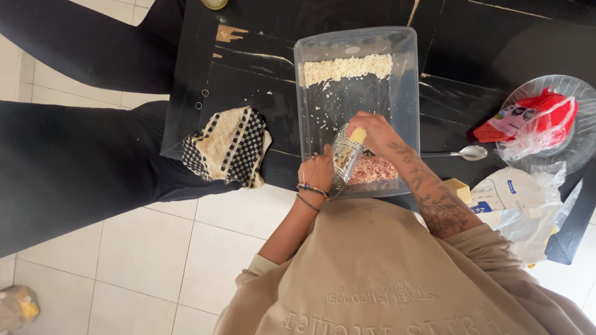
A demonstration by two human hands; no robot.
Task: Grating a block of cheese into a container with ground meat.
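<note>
A clear plastic tub point(403, 74) lies on a black table point(248, 80). A band of grated pale cheese point(346, 68) lines its far end, and a pinkish grated heap point(372, 169) sits at its near end. My left hand point(315, 172) grips a metal grater point(343, 156) standing tilted inside the tub. My right hand point(372, 131) presses a small yellow block of cheese point(358, 134) against the grater's face.
A black-and-cream checked cloth point(228, 146) hangs over the table's near edge at left. A spoon point(467, 152), a glass plate point(580, 124) with a red-and-white wrapper point(534, 118), a plastic bag point(518, 198) and a yellow block point(458, 188) lie at right. Tiled floor below.
</note>
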